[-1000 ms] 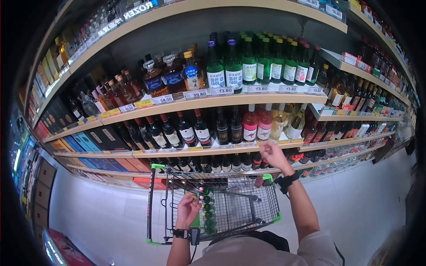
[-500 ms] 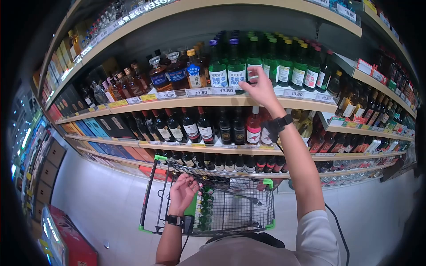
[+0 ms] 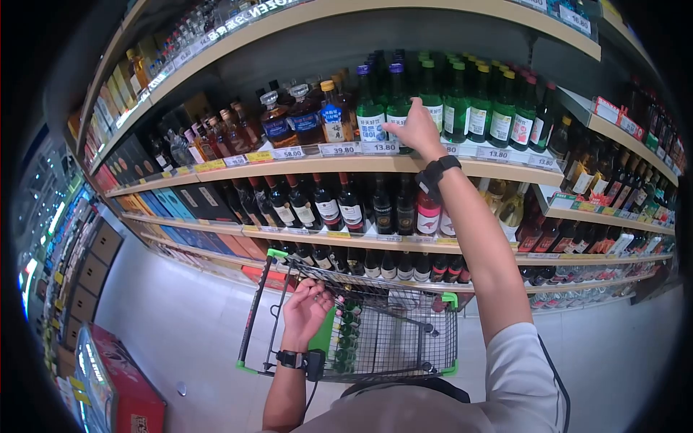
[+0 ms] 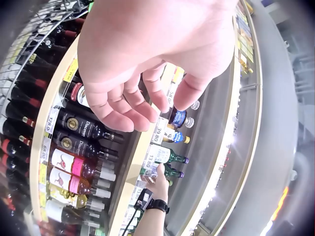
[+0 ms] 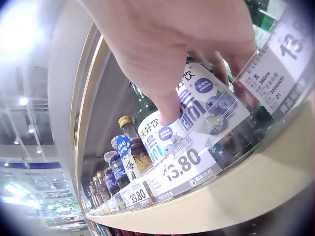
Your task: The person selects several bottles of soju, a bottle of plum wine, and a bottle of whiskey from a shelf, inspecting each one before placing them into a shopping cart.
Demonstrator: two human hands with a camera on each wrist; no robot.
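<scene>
On the middle shelf, my right hand (image 3: 421,131) is at a purple-capped green bottle (image 3: 396,94) in the front row. The right wrist view shows this hand (image 5: 177,44) with its thumb and fingers round the bottle's blueberry label (image 5: 214,101); the fingertips are partly hidden. A second purple-capped bottle (image 3: 369,108) stands just left of it. My left hand (image 3: 307,312), also in the left wrist view (image 4: 152,59), hangs loosely curled above the cart (image 3: 456,339), holding nothing. Several green bottles (image 3: 349,335) are in the cart.
A price-tag strip (image 5: 184,169) lines the shelf's front edge below the bottle. More green bottles (image 3: 478,101) are packed to the right, and a liquor bottle with a yellow cap (image 3: 331,115) is to the left. Wine bottles (image 3: 349,206) fill the shelf below.
My right hand has risen from the lower wine shelf to the purple-capped bottle, its fingers now round it. My left hand has stayed above the cart. The head view has shifted slightly.
</scene>
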